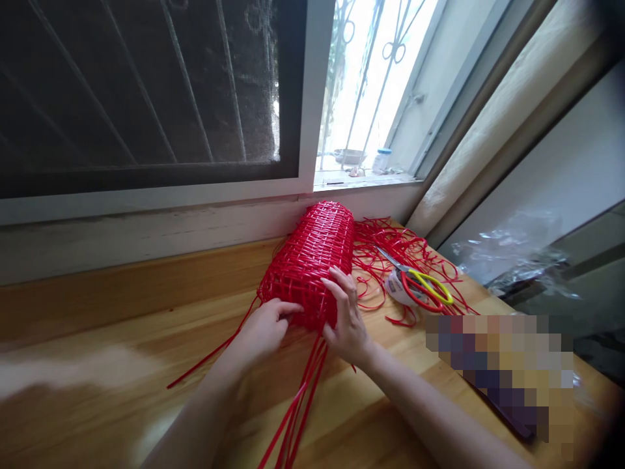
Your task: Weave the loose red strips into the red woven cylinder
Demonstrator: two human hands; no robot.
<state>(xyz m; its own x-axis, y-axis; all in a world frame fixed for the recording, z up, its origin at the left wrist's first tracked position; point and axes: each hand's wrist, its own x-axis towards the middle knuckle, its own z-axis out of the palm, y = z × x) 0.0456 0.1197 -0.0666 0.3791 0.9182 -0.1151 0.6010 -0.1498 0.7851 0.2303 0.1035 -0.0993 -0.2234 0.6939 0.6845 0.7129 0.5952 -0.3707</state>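
A red woven basket of thin plastic strips lies on its side on the wooden table, its near end toward me. My right hand grips the right side of that end, fingers spread over the weave and thumb underneath. At the lower left of the same end, my left hand is closed at the edge with its index finger on the strips; its other fingertips are partly hidden. Long loose red strips hang from the near end toward me, between my forearms. Another strip runs out to the left.
Scissors with yellow and red handles rest across a small white container on the right. Behind them lies a tangle of red strips. A pixelated item is at the table's right. The window frame and wall border the table's back.
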